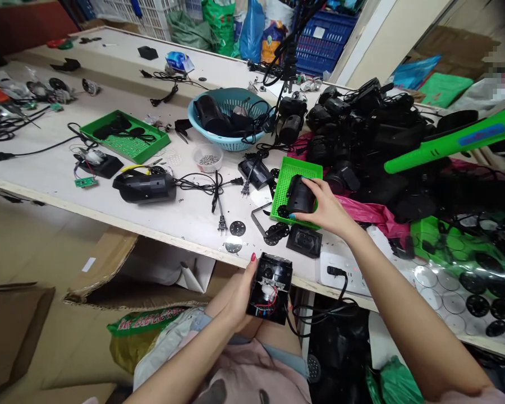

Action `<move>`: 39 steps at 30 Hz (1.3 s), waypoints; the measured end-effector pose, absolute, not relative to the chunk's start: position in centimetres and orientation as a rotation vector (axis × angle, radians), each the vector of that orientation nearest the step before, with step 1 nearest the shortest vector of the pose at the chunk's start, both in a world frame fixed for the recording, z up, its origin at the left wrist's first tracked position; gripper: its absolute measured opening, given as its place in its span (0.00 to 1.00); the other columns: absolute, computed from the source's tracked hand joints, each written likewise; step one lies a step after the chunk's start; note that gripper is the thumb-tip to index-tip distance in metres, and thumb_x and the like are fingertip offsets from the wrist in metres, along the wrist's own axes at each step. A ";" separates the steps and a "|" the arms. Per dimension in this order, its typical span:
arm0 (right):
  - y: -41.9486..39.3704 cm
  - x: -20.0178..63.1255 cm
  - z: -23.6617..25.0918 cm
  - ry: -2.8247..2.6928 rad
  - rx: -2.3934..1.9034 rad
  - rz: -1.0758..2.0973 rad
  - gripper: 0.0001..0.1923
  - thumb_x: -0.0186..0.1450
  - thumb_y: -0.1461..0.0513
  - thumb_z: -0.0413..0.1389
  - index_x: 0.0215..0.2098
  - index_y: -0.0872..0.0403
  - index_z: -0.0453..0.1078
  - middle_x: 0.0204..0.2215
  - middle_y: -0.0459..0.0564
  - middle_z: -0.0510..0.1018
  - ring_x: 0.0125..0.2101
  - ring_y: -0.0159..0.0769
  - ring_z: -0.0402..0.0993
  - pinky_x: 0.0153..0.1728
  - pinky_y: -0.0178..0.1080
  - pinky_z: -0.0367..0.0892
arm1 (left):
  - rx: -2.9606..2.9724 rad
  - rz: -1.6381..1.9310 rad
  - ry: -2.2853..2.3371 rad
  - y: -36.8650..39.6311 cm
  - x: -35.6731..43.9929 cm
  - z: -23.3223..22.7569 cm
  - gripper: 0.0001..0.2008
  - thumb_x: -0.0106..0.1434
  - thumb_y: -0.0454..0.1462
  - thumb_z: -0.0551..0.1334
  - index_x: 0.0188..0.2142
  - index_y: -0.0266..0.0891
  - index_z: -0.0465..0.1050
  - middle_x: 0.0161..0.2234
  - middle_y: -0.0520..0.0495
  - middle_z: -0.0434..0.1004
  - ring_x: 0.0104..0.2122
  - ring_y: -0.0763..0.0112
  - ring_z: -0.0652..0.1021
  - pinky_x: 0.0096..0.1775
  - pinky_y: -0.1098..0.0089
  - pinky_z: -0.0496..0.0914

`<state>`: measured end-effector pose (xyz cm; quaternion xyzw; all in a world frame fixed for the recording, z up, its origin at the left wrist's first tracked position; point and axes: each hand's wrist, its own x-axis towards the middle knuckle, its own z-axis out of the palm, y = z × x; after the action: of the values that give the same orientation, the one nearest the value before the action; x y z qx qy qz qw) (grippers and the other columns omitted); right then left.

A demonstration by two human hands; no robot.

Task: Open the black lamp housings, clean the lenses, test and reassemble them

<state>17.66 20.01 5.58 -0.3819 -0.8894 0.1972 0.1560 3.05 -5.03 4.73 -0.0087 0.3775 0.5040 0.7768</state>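
Note:
My left hand (240, 300) is closed around an open black device housing (269, 289) just in front of the table edge. Red and blue wires and a small motor-like part show inside it, and a black cord hangs from its right side. Over the green perforated tray (292, 166), my right hand (322, 205) grips a black curved plastic cover (301, 194) between thumb and fingers. A black rectangular part (304, 241) lies below that tray, with black perforated discs (276, 233) and a thin bent metal bracket (258, 220) to its left.
A blue basket (231, 143) of black parts stands behind a tub of screws (207, 159). Another green tray (151, 150) and an assembled black device (147, 187) are leftward. Black devices (374, 129) are heaped at right, near a green bar (450, 140) and a power strip (330, 275).

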 end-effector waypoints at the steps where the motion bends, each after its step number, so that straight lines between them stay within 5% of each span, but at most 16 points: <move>1: 20.6 17.5 4.9 -2.568 -1.097 0.550 0.51 0.55 0.50 0.69 0.69 0.52 0.52 0.65 0.61 0.54 0.65 0.55 0.57 0.66 0.53 0.55 | 0.001 1.088 0.804 -5.1 3.0 4.6 0.40 0.59 0.64 0.59 0.49 0.28 0.77 0.34 0.33 0.84 0.36 0.46 0.83 0.40 0.54 0.77; 8: 21.4 17.6 2.8 -2.645 -1.117 0.532 0.51 0.56 0.53 0.68 0.70 0.53 0.50 0.68 0.64 0.47 0.67 0.60 0.50 0.66 0.56 0.53 | 0.052 1.078 0.720 -5.1 2.6 4.6 0.39 0.55 0.65 0.62 0.44 0.31 0.79 0.36 0.34 0.84 0.44 0.43 0.81 0.45 0.53 0.75; 14: 19.2 17.5 5.0 -2.642 -1.186 0.541 0.48 0.61 0.53 0.65 0.71 0.57 0.46 0.71 0.66 0.40 0.70 0.60 0.39 0.67 0.58 0.48 | 0.012 1.099 0.709 -5.1 2.6 4.3 0.33 0.58 0.60 0.64 0.44 0.30 0.79 0.35 0.35 0.84 0.40 0.45 0.83 0.45 0.54 0.76; 17: 15.0 18.4 7.9 -2.540 -1.189 0.615 0.33 0.69 0.53 0.55 0.68 0.51 0.54 0.69 0.59 0.55 0.67 0.52 0.54 0.65 0.56 0.55 | -0.007 1.121 0.760 -5.3 2.6 3.8 0.31 0.61 0.58 0.63 0.42 0.28 0.80 0.34 0.33 0.84 0.38 0.48 0.83 0.44 0.58 0.76; 19: 11.1 19.3 9.7 -2.433 -1.199 0.745 0.23 0.71 0.52 0.53 0.61 0.48 0.64 0.59 0.54 0.71 0.59 0.48 0.67 0.61 0.52 0.64 | -0.035 1.156 0.797 -5.4 2.6 3.5 0.31 0.63 0.56 0.61 0.44 0.27 0.79 0.35 0.33 0.84 0.39 0.50 0.83 0.47 0.58 0.75; 22: 5.2 20.5 10.5 -2.219 -1.344 1.048 0.15 0.71 0.53 0.52 0.54 0.46 0.70 0.47 0.50 0.79 0.46 0.41 0.78 0.47 0.42 0.74 | -0.089 1.224 0.852 -5.4 2.7 3.4 0.29 0.66 0.53 0.60 0.53 0.30 0.76 0.40 0.35 0.84 0.42 0.50 0.83 0.52 0.55 0.72; 28: -1.3 21.1 7.5 -1.803 -1.521 1.349 0.18 0.70 0.48 0.52 0.48 0.51 0.72 0.37 0.53 0.81 0.35 0.39 0.80 0.36 0.36 0.76 | -0.117 1.262 0.835 -6.1 2.6 3.6 0.29 0.64 0.51 0.65 0.58 0.34 0.72 0.45 0.38 0.83 0.49 0.50 0.80 0.57 0.55 0.68; 34: -2.3 20.3 7.1 -1.677 -1.472 1.467 0.19 0.69 0.49 0.55 0.50 0.51 0.74 0.39 0.54 0.82 0.39 0.43 0.80 0.37 0.37 0.77 | 0.028 1.382 0.796 -7.7 2.2 3.1 0.15 0.57 0.40 0.72 0.43 0.38 0.80 0.34 0.48 0.84 0.34 0.62 0.81 0.38 0.69 0.74; 39: -2.5 19.2 7.9 -1.715 -1.423 1.463 0.16 0.70 0.53 0.53 0.50 0.50 0.75 0.45 0.53 0.81 0.43 0.42 0.78 0.43 0.38 0.76 | 0.111 1.305 0.869 -7.7 2.1 3.8 0.27 0.58 0.43 0.70 0.56 0.38 0.73 0.30 0.47 0.81 0.28 0.63 0.78 0.30 0.69 0.71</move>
<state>19.20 -2.47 7.91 -0.5189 -0.6252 0.5333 0.2355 2.10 -7.71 3.83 0.0502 0.3912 0.5875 0.7066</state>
